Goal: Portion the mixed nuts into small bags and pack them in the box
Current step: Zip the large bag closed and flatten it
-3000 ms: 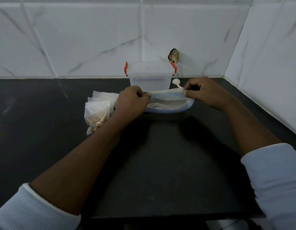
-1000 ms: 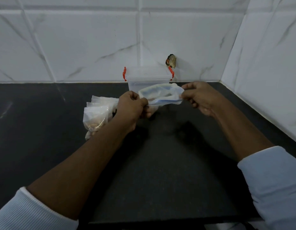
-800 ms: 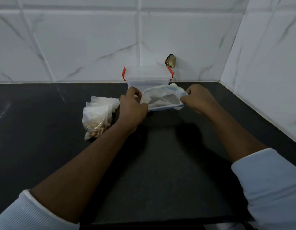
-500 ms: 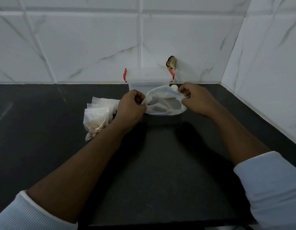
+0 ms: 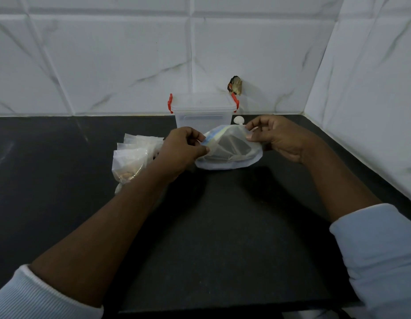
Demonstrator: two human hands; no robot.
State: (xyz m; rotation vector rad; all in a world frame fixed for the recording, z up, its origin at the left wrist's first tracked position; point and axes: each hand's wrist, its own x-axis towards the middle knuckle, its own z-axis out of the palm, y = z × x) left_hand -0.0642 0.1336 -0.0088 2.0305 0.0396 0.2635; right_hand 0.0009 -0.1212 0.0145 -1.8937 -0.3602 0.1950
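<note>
Three seconds ago you pull the large bag (image 5: 232, 155) flat and long between both hands, low over the bench (image 5: 222, 226). Now your hands are nearer to each other, and the bag no longer lies stretched: it bulges, and its zip edge rises up toward the right. Your left hand (image 5: 181, 148) has its grip closed on the left end of the blue zip strip, thumb against fingers. Your right hand (image 5: 278, 137) pinches the upper right corner in the same way. The bag hangs between them, with its bottom just above or on the bench; I cannot tell which.

I judge that you are working the mouth of this bag, and that the zip needs a gentle pull, because the film is soft and folds easily. Whether nuts remain inside I cannot tell; only the dark bench shows through it.

The small bags (image 5: 133, 157) lie in a loose pile just beside your left hand. They are thin, clear and wrinkled, and brown nuts (image 5: 127, 174) show in the lowest one. The box (image 5: 203, 111) stands behind the large bag, against the tiled wall (image 5: 130, 54). It is cloudy stiff plastic with red clips, and its lid is on, so packing is not yet begun. A white scoop (image 5: 238, 120) lies near its right side.
</note>
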